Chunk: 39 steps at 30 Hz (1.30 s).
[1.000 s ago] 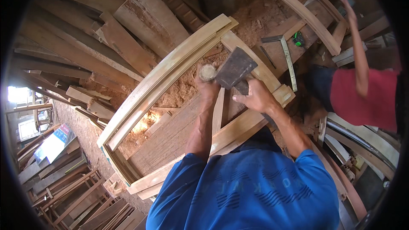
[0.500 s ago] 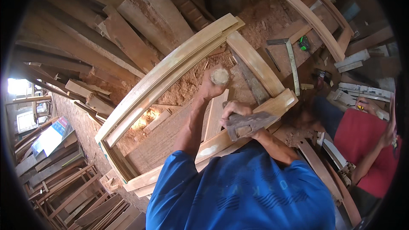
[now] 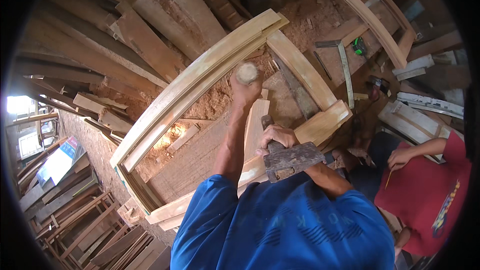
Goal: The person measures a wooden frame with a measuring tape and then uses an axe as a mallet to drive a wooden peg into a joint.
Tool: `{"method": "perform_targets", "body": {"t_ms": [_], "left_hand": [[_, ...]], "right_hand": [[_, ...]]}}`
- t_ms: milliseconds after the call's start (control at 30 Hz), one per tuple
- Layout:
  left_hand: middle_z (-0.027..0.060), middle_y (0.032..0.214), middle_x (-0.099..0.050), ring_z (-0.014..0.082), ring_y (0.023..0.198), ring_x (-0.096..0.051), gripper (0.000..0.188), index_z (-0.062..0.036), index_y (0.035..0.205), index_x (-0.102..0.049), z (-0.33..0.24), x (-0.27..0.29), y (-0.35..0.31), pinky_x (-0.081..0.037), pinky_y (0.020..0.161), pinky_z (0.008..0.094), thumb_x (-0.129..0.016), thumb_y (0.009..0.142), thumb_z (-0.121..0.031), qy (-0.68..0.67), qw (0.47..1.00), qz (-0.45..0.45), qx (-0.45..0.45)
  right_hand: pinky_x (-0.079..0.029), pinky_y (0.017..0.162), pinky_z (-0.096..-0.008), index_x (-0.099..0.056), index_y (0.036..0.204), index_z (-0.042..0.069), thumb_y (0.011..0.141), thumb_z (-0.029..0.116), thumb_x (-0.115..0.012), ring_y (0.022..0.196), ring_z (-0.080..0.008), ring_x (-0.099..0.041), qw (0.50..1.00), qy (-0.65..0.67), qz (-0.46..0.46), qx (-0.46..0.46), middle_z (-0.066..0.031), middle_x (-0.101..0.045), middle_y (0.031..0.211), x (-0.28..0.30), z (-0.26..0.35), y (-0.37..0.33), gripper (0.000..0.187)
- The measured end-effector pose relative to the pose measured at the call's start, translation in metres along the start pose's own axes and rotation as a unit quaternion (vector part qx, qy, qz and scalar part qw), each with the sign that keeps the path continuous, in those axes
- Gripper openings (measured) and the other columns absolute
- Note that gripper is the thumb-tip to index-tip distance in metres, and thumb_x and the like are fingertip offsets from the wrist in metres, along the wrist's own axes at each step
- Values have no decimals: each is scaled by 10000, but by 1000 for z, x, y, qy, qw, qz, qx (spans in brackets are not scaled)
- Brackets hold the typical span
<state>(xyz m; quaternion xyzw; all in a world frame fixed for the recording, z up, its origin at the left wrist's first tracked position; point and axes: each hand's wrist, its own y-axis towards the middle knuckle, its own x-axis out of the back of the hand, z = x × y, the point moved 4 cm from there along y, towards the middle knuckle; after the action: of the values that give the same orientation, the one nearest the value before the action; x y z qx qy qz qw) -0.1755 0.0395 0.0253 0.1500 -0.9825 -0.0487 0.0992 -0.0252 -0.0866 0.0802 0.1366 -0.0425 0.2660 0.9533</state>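
Upright in my left hand is a round wooden handle, gripped near its pale, battered top. Its lower end is hidden beneath my fist, inside the curved wooden frame. My right hand is closed around the grip of what looks like a hatchet. That hatchet's dark, worn head is raised in front of my chest, over the near rail of the frame, apart from the handle. A loose board lies between my two arms.
A co-worker in a red shirt sits close on my right, a thin yellow stick in one hand. Beyond the frame lie a metal square, a green tape measure and a smaller frame. Planks lean at the back left.
My left hand has shifted slightly left and away with the handle. The hatchet head has turned and come nearer my chest. The co-worker has leaned in closer.
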Motion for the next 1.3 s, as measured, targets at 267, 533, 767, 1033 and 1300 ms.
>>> {"method": "perform_targets", "body": {"t_ms": [267, 533, 767, 1033, 1300], "left_hand": [[19, 722, -607, 97, 582, -573, 82, -36, 949, -601, -1, -2, 9, -467, 519, 269, -674, 927, -67, -55, 997, 46, -27], [31, 714, -611, 110, 544, -567, 49, -26, 944, -606, 11, -3, 8, -469, 494, 282, -645, 915, -20, -88, 995, 51, 15], [36, 722, -623, 109, 602, -585, 42, -29, 936, -632, -6, -8, -2, -486, 548, 288, -654, 906, -47, -47, 993, 84, -74], [48, 764, -644, 114, 697, -567, 105, -34, 887, -630, -11, -13, -3, -498, 666, 285, -718, 849, -78, -30, 993, 107, -49], [52, 722, -649, 120, 654, -575, 100, -41, 874, -634, -10, -22, -10, -504, 635, 296, -714, 828, -79, 5, 993, 109, -54]], "right_hand": [[-501, 652, -305, -583, 826, 98, 782, 20, -794, 681, -162, -628, 999, 18, -22, 18, -27, -625, 755, 12, 3, 7, 229], [-504, 653, -307, -586, 842, 89, 795, 5, -776, 674, -165, -616, 999, -7, -31, 28, -42, -621, 771, 15, 5, 9, 213], [-519, 712, -296, -602, 893, 54, 873, 40, -766, 797, -117, -625, 992, 56, -75, -80, -18, -651, 864, 43, 22, 17, 166], [-558, 754, -343, -604, 934, 11, 993, 101, -647, 781, -167, -649, 923, -202, -262, 197, -73, -663, 816, 146, 164, 104, 116], [-555, 652, -418, -691, 925, -19, 852, 159, -746, 763, -356, -698, 915, -404, -16, 23, -207, -712, 850, 121, 77, 115, 200]]}}
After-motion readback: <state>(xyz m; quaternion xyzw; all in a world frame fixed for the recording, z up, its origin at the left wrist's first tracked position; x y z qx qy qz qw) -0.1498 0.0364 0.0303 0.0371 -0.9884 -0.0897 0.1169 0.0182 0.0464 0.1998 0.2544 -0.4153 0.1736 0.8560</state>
